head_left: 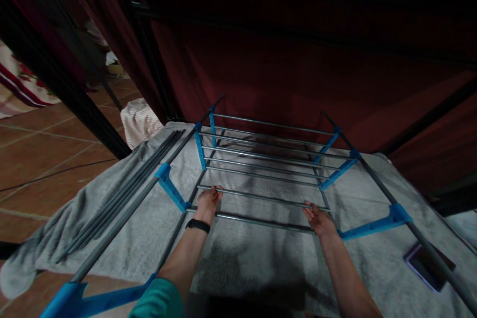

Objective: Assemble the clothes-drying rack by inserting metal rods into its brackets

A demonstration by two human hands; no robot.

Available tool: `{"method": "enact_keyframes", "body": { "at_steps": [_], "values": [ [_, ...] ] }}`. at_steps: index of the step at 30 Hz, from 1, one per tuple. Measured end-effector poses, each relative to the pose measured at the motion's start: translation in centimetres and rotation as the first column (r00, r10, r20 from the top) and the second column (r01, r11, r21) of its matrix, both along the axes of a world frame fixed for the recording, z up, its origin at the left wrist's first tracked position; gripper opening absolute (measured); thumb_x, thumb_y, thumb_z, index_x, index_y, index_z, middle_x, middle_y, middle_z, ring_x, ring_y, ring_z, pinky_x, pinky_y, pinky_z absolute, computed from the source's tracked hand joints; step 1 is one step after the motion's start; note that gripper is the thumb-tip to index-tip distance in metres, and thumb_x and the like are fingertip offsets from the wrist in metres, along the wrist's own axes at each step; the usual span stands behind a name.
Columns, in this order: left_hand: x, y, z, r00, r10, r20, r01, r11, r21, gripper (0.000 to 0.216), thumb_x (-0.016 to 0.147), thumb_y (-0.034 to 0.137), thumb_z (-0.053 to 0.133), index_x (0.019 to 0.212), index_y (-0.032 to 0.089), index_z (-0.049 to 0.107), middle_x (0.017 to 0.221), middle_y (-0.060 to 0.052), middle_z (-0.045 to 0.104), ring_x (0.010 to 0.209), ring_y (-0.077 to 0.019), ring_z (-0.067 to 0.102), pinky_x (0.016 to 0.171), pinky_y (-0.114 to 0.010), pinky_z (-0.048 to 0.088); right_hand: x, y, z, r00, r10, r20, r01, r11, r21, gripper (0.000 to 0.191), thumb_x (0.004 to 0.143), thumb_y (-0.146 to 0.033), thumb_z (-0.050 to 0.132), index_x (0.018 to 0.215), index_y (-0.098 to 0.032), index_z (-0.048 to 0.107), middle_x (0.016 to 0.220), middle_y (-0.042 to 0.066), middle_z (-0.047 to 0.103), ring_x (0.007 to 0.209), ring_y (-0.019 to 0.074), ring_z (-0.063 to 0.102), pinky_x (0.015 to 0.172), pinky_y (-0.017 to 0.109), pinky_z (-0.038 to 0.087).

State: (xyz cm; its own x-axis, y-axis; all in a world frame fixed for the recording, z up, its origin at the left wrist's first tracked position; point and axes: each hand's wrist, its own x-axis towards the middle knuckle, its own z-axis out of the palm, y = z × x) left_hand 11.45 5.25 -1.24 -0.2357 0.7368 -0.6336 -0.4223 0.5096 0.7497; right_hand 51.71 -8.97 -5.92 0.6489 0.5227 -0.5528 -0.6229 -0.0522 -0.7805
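Observation:
A rack of grey metal rods (pixel 261 169) with blue plastic connectors (pixel 169 186) lies on a grey blanket (pixel 242 253). My left hand (pixel 208 201) rests on the left end of a near cross rod (pixel 257 196), fingers curled over it; a black band sits on that wrist. My right hand (pixel 316 218) lies at the right end of the nearest rods, fingers stretched out and touching a rod. Both forearms reach in from the bottom edge.
A bundle of loose grey rods (pixel 126 194) lies on the blanket at the left. A phone (pixel 428 263) rests on the blanket at the right, under a long side rod. Dark red fabric walls stand behind. Tiled floor spreads to the left.

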Motion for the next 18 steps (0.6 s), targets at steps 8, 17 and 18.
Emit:
{"method": "enact_keyframes", "body": {
  "at_steps": [8, 17, 18],
  "values": [
    [-0.3, -0.8, -0.1, 1.0, 0.007, 0.013, -0.007, 0.999, 0.043, 0.041, 0.107, 0.045, 0.079, 0.138, 0.019, 0.072, 0.135, -0.012, 0.076, 0.111, -0.0252, 0.076, 0.093, -0.045, 0.07, -0.2, 0.3, -0.5, 0.996, 0.02, 0.087, -0.019, 1.0, -0.02, 0.021, 0.081, -0.015, 0.082, 0.077, -0.03, 0.067, 0.077, 0.002, 0.081, 0.075, 0.0257, 0.085, 0.102, 0.049, 0.075],
    [0.0, -0.9, -0.5, 0.998, 0.057, 0.031, -0.06, 0.995, 0.076, 0.039, 0.107, 0.045, 0.08, 0.135, 0.019, 0.073, 0.131, -0.011, 0.076, 0.108, -0.0242, 0.076, 0.091, -0.044, 0.07, -0.8, 0.6, 0.5, 0.998, -0.01, 0.068, 0.012, 1.0, -0.027, 0.024, 0.076, -0.01, 0.077, 0.073, -0.031, 0.065, 0.07, 0.003, 0.077, 0.065, 0.0248, 0.079, 0.083, 0.041, 0.077],
    [0.1, -0.8, -0.5, 0.998, 0.062, 0.028, -0.064, 0.996, 0.069, 0.039, 0.107, 0.045, 0.08, 0.135, 0.019, 0.073, 0.131, -0.01, 0.076, 0.108, -0.024, 0.076, 0.091, -0.044, 0.07, -1.0, 0.6, 0.7, 0.998, -0.013, 0.069, 0.015, 0.999, -0.029, 0.025, 0.075, -0.01, 0.077, 0.072, -0.03, 0.064, 0.069, 0.003, 0.076, 0.063, 0.0245, 0.078, 0.081, 0.041, 0.076]
  ]
}}
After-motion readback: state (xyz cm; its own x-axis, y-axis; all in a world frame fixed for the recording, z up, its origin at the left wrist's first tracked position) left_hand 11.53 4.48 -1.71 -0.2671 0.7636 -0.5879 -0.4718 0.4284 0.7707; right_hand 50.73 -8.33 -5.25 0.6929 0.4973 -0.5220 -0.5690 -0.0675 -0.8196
